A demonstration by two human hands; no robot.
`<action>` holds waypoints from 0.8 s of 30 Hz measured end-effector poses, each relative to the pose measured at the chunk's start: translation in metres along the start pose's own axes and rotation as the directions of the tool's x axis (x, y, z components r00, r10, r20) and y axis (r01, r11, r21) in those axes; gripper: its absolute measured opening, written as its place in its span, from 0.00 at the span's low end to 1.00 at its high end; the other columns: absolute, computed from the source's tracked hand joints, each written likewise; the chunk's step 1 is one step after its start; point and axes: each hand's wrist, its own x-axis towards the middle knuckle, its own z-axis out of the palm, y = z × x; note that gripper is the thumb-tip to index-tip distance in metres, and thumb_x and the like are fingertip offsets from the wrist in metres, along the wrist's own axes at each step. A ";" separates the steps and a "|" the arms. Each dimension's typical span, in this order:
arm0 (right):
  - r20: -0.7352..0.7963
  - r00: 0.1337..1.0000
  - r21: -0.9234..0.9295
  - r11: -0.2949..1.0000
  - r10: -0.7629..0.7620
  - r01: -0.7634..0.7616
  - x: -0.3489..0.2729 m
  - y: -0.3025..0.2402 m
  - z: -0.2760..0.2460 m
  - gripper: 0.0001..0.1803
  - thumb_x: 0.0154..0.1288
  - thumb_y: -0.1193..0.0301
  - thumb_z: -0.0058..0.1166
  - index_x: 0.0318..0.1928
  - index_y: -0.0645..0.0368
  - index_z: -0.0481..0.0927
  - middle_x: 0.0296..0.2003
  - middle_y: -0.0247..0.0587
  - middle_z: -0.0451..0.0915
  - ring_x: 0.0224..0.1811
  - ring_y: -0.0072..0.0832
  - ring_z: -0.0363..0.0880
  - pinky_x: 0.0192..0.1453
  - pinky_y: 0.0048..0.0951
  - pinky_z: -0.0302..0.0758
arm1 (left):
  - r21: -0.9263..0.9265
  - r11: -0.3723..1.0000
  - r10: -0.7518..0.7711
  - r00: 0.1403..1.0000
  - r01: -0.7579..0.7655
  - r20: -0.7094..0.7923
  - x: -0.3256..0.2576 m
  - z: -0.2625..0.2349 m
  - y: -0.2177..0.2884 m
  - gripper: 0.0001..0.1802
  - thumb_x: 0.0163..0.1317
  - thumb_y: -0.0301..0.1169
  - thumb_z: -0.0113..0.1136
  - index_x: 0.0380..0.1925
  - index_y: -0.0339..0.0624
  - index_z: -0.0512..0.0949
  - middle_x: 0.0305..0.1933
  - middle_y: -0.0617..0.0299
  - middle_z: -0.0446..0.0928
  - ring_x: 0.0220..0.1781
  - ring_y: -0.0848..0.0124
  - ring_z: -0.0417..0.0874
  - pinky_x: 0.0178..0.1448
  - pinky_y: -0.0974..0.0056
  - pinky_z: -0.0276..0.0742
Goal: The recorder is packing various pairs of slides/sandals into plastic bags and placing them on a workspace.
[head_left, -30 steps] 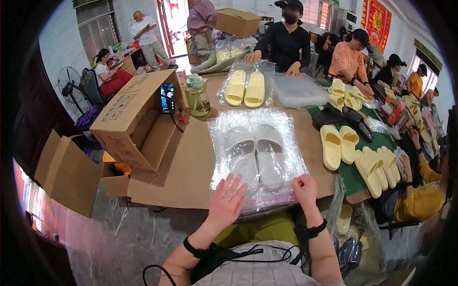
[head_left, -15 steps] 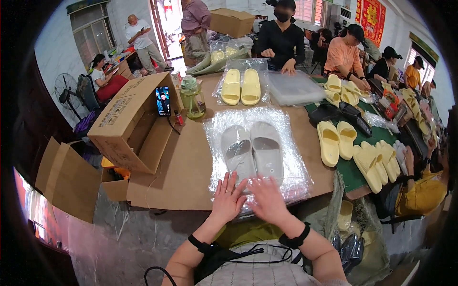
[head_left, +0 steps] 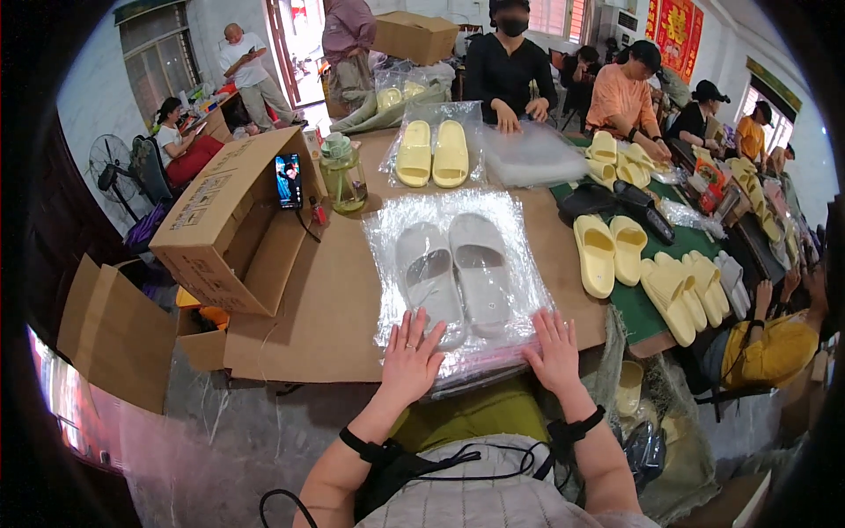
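Two grey slide sandals [head_left: 487, 273] lie side by side, toes away from me, on a stack of clear plastic bags [head_left: 387, 231]; whether they are inside the top bag is hard to make out. My left hand [head_left: 410, 356] rests flat with fingers spread at the near left corner of the stack, just below the left sandal. At the near right corner lies my right hand [head_left: 554, 352], also flat with its fingers apart. Neither hand holds anything. A pinkish strip [head_left: 493, 354] runs along the stack's near edge between my hands.
Beyond the stack are yellow slides [head_left: 432, 154] on a bag and more clear bags [head_left: 532, 158] under a co-worker's hands. A cardboard box [head_left: 198, 238] with a phone [head_left: 288, 180] and a glass jar [head_left: 345, 180] stand left. Yellow slides [head_left: 596, 255] and black slides [head_left: 642, 211] lie right.
My right hand has moved right, from beside my left hand to the stack's near right corner. My left hand has shifted slightly left. The whole view has shifted a little.
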 end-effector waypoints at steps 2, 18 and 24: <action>0.007 1.000 0.014 1.000 -0.021 0.021 0.000 0.005 -0.004 0.41 0.72 0.47 0.48 0.76 0.58 0.58 0.77 0.48 0.57 0.81 0.48 0.48 0.82 0.55 0.39 | -0.005 1.000 0.001 1.000 -0.001 -0.009 0.001 0.000 0.001 0.33 0.69 0.45 0.57 0.74 0.63 0.64 0.82 0.52 0.51 0.81 0.45 0.53 0.80 0.40 0.50; 0.017 0.939 0.089 0.936 -0.343 0.340 0.013 -0.075 0.008 0.44 0.69 0.44 0.52 0.76 0.57 0.59 0.78 0.45 0.56 0.81 0.43 0.51 0.82 0.49 0.47 | -0.012 1.000 0.014 1.000 -0.014 -0.017 -0.003 0.004 0.001 0.33 0.68 0.45 0.58 0.73 0.63 0.65 0.82 0.51 0.51 0.80 0.43 0.55 0.78 0.37 0.54; -0.035 0.994 0.170 0.980 -0.101 0.106 0.004 -0.017 0.000 0.41 0.71 0.49 0.51 0.77 0.57 0.58 0.77 0.46 0.58 0.80 0.46 0.53 0.82 0.49 0.47 | -0.017 1.000 0.009 1.000 -0.010 -0.030 0.000 0.000 0.002 0.33 0.68 0.45 0.58 0.73 0.63 0.66 0.82 0.53 0.52 0.80 0.44 0.54 0.79 0.40 0.53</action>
